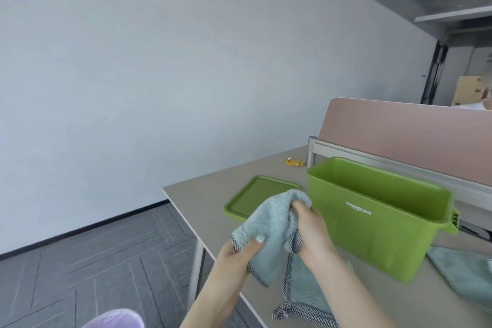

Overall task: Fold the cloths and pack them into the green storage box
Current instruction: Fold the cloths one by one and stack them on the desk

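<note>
Both hands point(239, 250) point(310, 229) raised, gripping cloth point(269, 224).

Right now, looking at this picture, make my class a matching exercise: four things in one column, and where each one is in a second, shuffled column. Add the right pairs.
Things
1. green box
2. lid
3. held cloth
4. yellow wrapper

Places
A. flat on the table, left of the box
B. gripped in both hands
C. far end of the table, near the divider post
D. upright and open, in front of the pink divider

Pairs: 1-D, 2-A, 3-B, 4-C
</note>
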The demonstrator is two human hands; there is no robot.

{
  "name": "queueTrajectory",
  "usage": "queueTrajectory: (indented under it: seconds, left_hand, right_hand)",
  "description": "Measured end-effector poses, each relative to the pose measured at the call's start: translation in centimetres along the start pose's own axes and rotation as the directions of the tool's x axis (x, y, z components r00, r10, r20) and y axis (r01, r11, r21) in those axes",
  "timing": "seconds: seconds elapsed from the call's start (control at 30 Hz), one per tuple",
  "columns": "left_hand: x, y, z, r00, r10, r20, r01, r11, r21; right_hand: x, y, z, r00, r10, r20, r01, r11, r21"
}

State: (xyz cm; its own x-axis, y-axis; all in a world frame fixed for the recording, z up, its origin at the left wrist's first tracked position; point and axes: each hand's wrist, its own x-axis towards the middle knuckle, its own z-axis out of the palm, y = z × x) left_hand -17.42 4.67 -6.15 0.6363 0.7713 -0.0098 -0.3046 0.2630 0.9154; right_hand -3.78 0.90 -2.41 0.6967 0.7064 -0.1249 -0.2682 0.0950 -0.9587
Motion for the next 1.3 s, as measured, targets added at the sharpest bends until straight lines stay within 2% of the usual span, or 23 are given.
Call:
queueTrajectory:
  seconds: [0.13, 0.23, 0.37, 0.43, 0.53, 0.63, 0.8, 0.9, 1.0, 1.13, 1.3]
  left_hand:
    - [0.2, 2.2, -2.6, 0.984, 0.036, -0.177, -0.023, 0.997, 0.071]
    - [0.5, 4.4, -4.2, 0.970, 0.065, -0.232, -0.048, 0.996, 0.074]
    - [0.8, 6.5, -5.6, 0.978, 0.031, -0.205, -0.033, 0.999, -0.007]
    - [0.7, 7.2, -6.3, 0.982, 0.013, -0.187, -0.018, 1.000, -0.025]
    - [0.4, 7.9, -7.7, 0.973, 0.040, -0.229, -0.038, 0.999, 0.012]
    - [0.4, 8.2, -8.4, 0.948, 0.062, -0.312, -0.031, 0.994, 0.104]
    - [0.8, 8.1, -8.9, 0.876, 0.151, -0.458, 0.016, 0.940, 0.341]
    - [0.5, 8.0, -8.9, 0.858, 0.177, -0.482, 0.015, 0.930, 0.368]
    - [0.0, 8.1, -8.7, 0.903, 0.204, -0.378, -0.056, 0.928, 0.367]
    - [-1.0, 8.8, -8.3, 0.950, 0.260, -0.170, -0.127, 0.825, 0.551]
    - [-1.1, 9.4, -8.7, 0.885, 0.428, -0.182, -0.128, 0.601, 0.789]
  right_hand:
    - [0.6, 0.8, -0.5, 0.998, 0.007, 0.061, 0.004, 0.985, -0.173]
    - [0.8, 0.7, -0.7, 0.979, 0.012, 0.203, 0.050, 0.953, -0.298]
    - [0.2, 0.4, -0.3, 0.872, 0.020, 0.488, 0.106, 0.968, -0.229]
    - [0.3, 0.8, -0.2, 0.844, 0.007, 0.537, 0.098, 0.981, -0.167]
    - [0.9, 1.2, -0.4, 0.852, -0.026, 0.523, 0.071, 0.995, -0.067]
    - [1.7, 1.2, -1.0, 0.900, -0.023, 0.436, 0.051, 0.997, -0.053]
    - [1.4, 0.3, -1.3, 0.881, -0.109, 0.460, 0.142, 0.989, -0.038]
    - [1.5, 0.3, -1.5, 0.897, -0.206, 0.391, 0.264, 0.959, -0.100]
    - [1.7, 0.2, -1.7, 0.892, -0.266, 0.364, 0.329, 0.936, -0.124]
    - [2.2, 0.4, -2.4, 0.875, -0.272, 0.400, 0.372, 0.907, -0.197]
    - [2.2, 0.3, -2.5, 0.863, -0.299, 0.407, 0.428, 0.862, -0.274]
